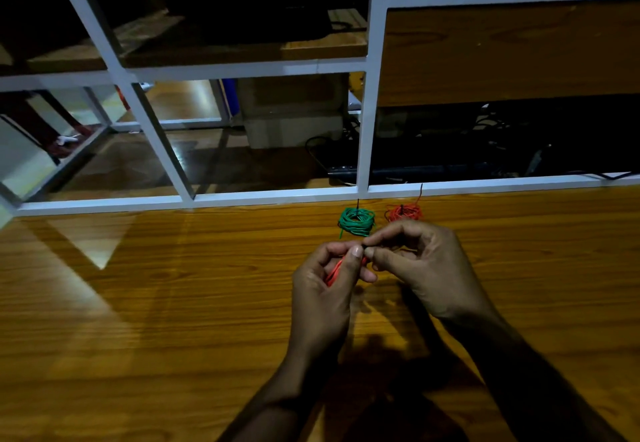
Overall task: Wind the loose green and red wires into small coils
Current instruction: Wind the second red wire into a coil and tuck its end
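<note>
1. Nearest, both forearms reach in from the near edge of the table (138, 303), and the hands meet above its middle-right part.
2. Curled round a small bundle of red wire (333, 273), the left hand (325, 289) holds it with the thumb pressed across the loops.
3. Meeting it from the right, the right hand (415, 261) has thumb and forefinger closed in a pinch at the bundle's top; whatever they pinch, a wire end or a thin tie, is too small to make out.
4. Judging by its look, the wire is light, thin and springy, so the loops would probably fan open if the thumb let go; the best hold is across the stacked loops, with the free end worked by fingertips.
5. Much of the bundle is hidden inside the left palm, so its size and neatness cannot be told.
6. Farther on, near the table's far edge, a finished green coil (356, 222) lies just beside a red coil (404, 213), each with a dark strand sticking up.
7. Beyond, a white frame (367, 95) stands; the space behind it is dim.
</note>
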The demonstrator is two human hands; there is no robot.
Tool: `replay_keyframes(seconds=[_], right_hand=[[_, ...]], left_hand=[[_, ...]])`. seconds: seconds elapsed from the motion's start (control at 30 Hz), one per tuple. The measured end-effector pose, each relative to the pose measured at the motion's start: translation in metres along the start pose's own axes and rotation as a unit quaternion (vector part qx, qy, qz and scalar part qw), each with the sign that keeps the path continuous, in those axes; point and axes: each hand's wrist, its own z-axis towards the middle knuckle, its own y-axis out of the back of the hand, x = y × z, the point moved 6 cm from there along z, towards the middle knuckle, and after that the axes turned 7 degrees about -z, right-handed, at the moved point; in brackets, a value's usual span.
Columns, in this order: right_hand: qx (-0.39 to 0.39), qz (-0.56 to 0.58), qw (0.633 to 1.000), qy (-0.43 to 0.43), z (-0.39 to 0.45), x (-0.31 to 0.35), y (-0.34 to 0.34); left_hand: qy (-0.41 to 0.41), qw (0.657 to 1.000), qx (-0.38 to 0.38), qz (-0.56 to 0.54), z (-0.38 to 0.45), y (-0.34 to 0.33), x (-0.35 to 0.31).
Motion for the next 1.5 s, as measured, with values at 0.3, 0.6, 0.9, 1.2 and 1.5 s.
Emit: replay_keyframes(seconds=[0.3,0.6,0.9,1.2,1.5], right_hand=[[-0.025,0.004,1.000,-0.001,0.002,-0.005,-0.005],[-0.071,-0.092,0.992,0.049,-0.004,-0.004,-0.009],[-0.101,0.026,0.995,-0.002,0.007,-0.008,-0.010],[-0.105,0.039,0.993,-0.039,0.014,-0.026,-0.017],[0.002,0.081,0.989,-0.124,0.027,-0.064,-0.041]], left_hand=[[0.028,0.999,0.019,0.011,0.006,0.002,0.005],[-0.001,0.998,0.025,0.063,0.014,0.011,0.008],[-0.053,0.984,0.096,0.141,0.009,-0.001,0.014],[-0.060,0.968,0.105,0.219,0.013,0.006,0.026],[0.018,0.994,-0.023,0.102,0.016,0.028,0.036]])
